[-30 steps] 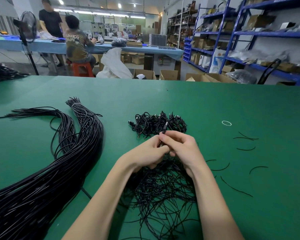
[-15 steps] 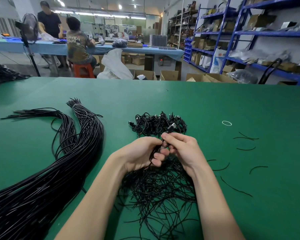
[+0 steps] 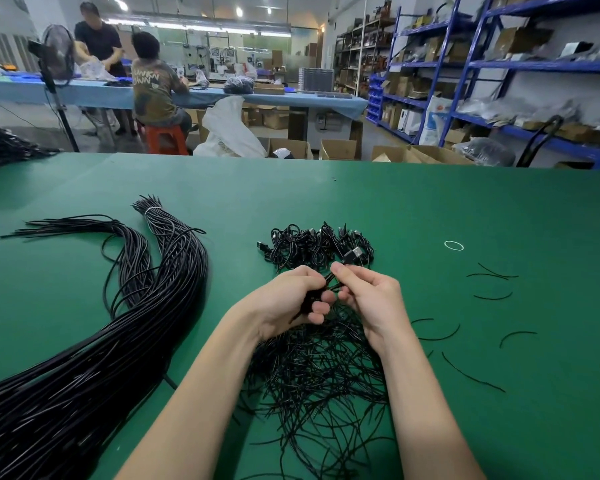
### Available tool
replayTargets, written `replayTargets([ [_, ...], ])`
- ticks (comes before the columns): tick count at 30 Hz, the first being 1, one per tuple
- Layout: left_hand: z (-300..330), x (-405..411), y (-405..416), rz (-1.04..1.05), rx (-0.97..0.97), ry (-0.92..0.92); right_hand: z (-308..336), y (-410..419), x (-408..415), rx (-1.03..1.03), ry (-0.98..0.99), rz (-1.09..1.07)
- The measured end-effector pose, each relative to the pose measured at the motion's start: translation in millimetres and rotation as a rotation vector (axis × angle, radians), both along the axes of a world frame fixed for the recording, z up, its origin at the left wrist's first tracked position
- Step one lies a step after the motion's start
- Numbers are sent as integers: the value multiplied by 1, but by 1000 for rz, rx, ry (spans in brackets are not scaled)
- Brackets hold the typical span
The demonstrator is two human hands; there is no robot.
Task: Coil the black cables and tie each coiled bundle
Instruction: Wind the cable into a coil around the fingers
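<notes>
On the green surface (image 3: 430, 209), both hands grip one coil (image 3: 312, 299) at centre, left hand (image 3: 288, 303) clasping, right hand (image 3: 371, 299) pinching; finished coils (image 3: 312, 247) behind, most cables (image 3: 84, 358) apparently remain.

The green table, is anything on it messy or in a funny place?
Yes. A few thin black ties lie scattered on the green table, apart from the loose heap of ties under the hands. One small white ring sits alone farther back. Nothing looks broken.
</notes>
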State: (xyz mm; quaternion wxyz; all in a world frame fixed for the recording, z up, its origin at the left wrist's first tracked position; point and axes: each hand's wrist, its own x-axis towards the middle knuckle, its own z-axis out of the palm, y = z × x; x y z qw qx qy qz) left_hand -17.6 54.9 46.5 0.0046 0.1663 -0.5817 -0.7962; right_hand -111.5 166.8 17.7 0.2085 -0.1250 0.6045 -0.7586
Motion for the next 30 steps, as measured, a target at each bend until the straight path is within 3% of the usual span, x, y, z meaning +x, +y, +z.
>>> replayTargets([
  [3,-3,-1,-1,56,22,21,2,4,0,55,60,42],
  [8,-6,-1,-17,210,164,93,3,27,-14,706,545,188],
  [11,-9,-1,-23,262,311,146,5,27,-10,939,577,298],
  [13,-11,-2,-24,278,324,149,8,25,-8,974,632,269],
  [24,-19,-7,-19,382,273,199,18,43,-20,625,626,102],
  [30,-20,-10,-9,437,113,223,19,30,-9,170,302,54],
])
